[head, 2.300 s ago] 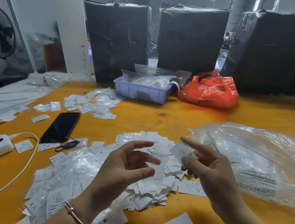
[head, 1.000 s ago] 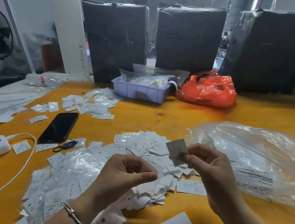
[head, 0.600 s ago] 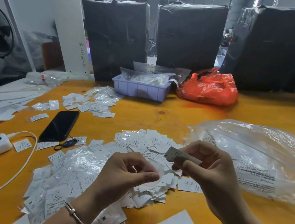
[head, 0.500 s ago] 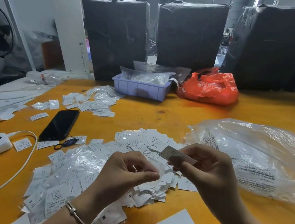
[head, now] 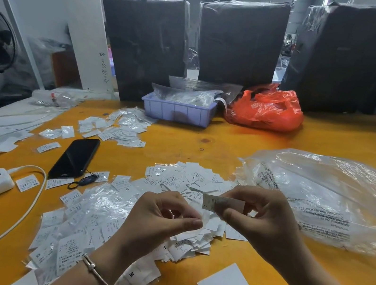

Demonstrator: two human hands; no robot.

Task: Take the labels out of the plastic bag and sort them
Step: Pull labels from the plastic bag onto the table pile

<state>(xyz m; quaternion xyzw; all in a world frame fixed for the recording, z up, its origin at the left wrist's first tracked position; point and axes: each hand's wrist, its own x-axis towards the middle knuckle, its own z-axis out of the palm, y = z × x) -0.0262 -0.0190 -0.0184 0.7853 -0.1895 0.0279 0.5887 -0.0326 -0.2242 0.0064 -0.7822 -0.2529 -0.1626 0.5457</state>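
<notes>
Our right hand pinched 1 label above label pile on surface. Our left hand pinched thin clear plastic film just beside it. Plastic bag lay right of pile, touching it.

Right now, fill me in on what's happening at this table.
A person is sorting small white labels at an orange table. The right hand pinches one label raised above the loose pile. The left hand is curled beside it; whether it holds a small clear sleeve is hard to tell. The big clear plastic bag lies at the right, and another heap of labels sits farther back.
</notes>
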